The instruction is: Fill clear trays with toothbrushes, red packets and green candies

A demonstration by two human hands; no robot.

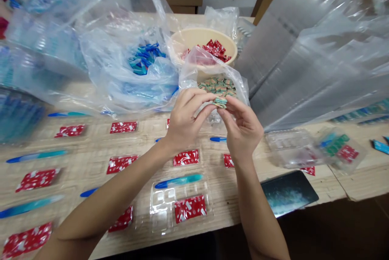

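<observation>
Both hands meet near the middle of the view, above the table. My left hand [189, 117] pinches one side of a small stack of green and tan square pieces [220, 102]. The fingertips of my right hand [243, 128] close on the stack's other side. Just behind them an open plastic bag [240, 74] holds many similar green and tan pieces [218, 85]. Below the hands lies a clear tray [162, 211] with a blue pen-like item [178, 181] and a red patterned packet [190, 209].
More trays with red packets [38, 180] and blue items [36, 156] cover the left. Behind stand a cream bowl [202, 35] of red packets and a bag of blue items [146, 58]. Tall plastic sleeves [273, 45], a phone [290, 192] and a filled tray [342, 149] are right.
</observation>
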